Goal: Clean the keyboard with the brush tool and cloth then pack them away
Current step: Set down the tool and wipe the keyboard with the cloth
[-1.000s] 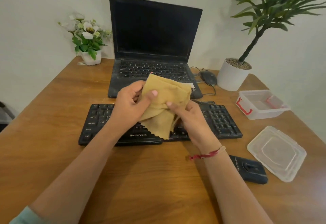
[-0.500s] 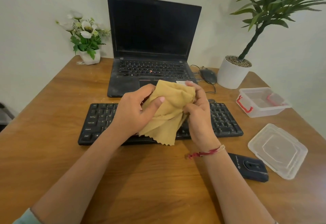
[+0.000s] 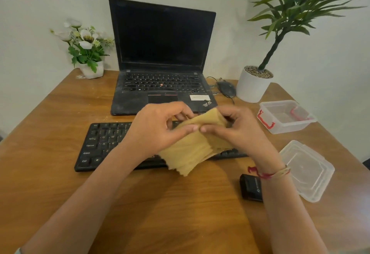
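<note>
Two-handed pinch on a folded tan cloth [image 3: 192,151] over the keyboard [image 3: 106,143], midway across the tabletop [image 3: 60,123].

Left hand [image 3: 158,131] and right hand [image 3: 236,131] each grasp the cloth between thumb and curled fingers, thumbs almost meeting on top. Its bunched layers hang over the keyboard's right half; this looks like folding it small, for wiping or for packing. A small black object, probably the brush tool [image 3: 251,190], lies beside the right wrist, within reach. Near the right edge an open clear container [image 3: 280,128] with red clasps stands ready, its lid [image 3: 306,170] apart toward the front right corner. Behind the keyboard sits a dusty open laptop [image 3: 162,53] with a mouse [image 3: 226,89] beside it. A potted plant [image 3: 252,87] fills the back right corner, flowers [image 3: 86,49] the back left. Wood-grain top, plain pale wall [image 3: 40,3].
</note>
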The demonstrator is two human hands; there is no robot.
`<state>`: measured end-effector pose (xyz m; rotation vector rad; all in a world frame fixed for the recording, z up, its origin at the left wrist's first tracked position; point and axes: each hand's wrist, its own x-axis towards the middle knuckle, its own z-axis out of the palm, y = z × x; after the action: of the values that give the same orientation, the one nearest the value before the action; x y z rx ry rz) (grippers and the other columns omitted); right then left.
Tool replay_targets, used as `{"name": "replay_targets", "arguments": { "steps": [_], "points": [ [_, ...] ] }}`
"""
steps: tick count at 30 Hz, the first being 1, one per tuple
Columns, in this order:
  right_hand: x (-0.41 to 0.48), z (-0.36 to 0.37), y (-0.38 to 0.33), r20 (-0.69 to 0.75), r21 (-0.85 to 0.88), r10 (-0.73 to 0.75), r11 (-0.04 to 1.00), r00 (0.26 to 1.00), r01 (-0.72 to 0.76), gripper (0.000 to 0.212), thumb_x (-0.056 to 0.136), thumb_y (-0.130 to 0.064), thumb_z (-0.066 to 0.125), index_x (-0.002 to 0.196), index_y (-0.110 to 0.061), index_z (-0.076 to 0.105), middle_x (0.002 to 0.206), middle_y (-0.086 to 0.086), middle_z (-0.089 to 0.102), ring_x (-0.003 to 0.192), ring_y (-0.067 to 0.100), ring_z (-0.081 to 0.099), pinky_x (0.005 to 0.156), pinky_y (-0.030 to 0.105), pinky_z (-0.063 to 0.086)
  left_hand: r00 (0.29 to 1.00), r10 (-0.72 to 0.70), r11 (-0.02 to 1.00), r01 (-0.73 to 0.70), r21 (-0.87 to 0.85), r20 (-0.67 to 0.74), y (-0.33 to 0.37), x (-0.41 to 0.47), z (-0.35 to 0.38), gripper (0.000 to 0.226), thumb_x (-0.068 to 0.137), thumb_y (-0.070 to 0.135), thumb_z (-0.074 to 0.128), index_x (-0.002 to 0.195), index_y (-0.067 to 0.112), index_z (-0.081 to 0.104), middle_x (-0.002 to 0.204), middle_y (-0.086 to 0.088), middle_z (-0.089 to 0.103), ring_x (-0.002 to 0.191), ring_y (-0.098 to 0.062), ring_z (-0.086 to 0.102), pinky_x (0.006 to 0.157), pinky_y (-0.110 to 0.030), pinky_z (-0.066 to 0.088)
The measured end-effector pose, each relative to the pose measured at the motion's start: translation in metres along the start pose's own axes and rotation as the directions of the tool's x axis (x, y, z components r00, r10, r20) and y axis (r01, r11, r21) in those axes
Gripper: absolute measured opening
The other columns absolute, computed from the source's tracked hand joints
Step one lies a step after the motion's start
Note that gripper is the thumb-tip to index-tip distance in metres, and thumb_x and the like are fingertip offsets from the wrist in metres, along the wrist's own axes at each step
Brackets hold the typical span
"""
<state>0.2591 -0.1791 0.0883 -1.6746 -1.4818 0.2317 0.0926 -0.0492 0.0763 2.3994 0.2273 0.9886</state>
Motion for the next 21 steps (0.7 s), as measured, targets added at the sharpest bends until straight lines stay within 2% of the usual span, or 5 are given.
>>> {"name": "replay_targets", "arguments": {
  "steps": [2,5,9,16,21],
  "points": [
    [-0.005,-0.014,0.002,-0.112,0.115,0.022,0.993,0.993,-0.009,0.008,0.076,-0.016,0.078,0.082,-0.015,0.072,0.076,-0.003,0.069,0.074,0.01,0.061,0.066,0.026,0.049,0.986,-0.156,0.985,0.159,-0.064,0.053,0.006,0.01,0.005,0.02,0.074,0.043,0.075,0.089,0.032,0.069,0.075,0.016,0.066,0.047,-0.007,0.047,0.045,-0.018,0.04],
    [-0.012,-0.023,0.008,-0.15,0.238,0.045,0.971,0.988,-0.008,0.005,0.076,-0.011,0.074,0.08,-0.013,0.071,0.077,-0.004,0.068,0.075,0.009,0.059,0.067,0.026,0.049,0.945,-0.286,0.948,0.303,-0.096,0.16,0.006,0.016,0.019,0.011,0.075,0.035,0.075,0.085,0.033,0.07,0.071,0.013,0.065,0.048,-0.006,0.046,0.047,-0.02,0.041],
    [-0.02,-0.017,0.013,-0.136,0.235,0.055,0.972,0.989,-0.022,0.007,0.08,-0.018,0.069,0.084,-0.013,0.067,0.076,-0.003,0.064,0.075,0.005,0.056,0.067,0.019,0.046,0.963,-0.238,0.967,0.247,-0.059,0.129,0.005,0.006,0.031,0.013,0.081,0.04,0.065,0.085,0.027,0.065,0.086,0.009,0.061,0.076,-0.01,0.056,0.065,-0.032,0.05],
    [-0.035,0.003,0.016,-0.149,0.378,0.222,0.913,0.964,-0.152,0.019,0.096,-0.033,0.049,0.106,-0.026,0.064,0.104,-0.003,0.07,0.101,0.014,0.064,0.087,0.033,0.051,0.966,-0.246,0.909,0.259,-0.326,0.082,0.012,-0.008,0.034,0.015,0.092,0.035,0.05,0.088,0.021,0.054,0.063,0.01,0.052,0.053,-0.005,0.046,0.047,-0.023,0.036],
    [-0.053,0.0,0.015,-0.154,0.35,0.298,0.908,0.942,-0.23,0.024,0.099,-0.017,0.047,0.105,-0.034,0.063,0.096,-0.025,0.064,0.091,-0.003,0.058,0.079,0.017,0.046,0.951,-0.282,0.888,0.309,-0.341,0.127,0.017,-0.018,0.042,0.018,0.086,0.043,0.056,0.092,0.026,0.058,0.08,0.006,0.064,0.068,-0.01,0.061,0.057,-0.032,0.049]
  ]
}}
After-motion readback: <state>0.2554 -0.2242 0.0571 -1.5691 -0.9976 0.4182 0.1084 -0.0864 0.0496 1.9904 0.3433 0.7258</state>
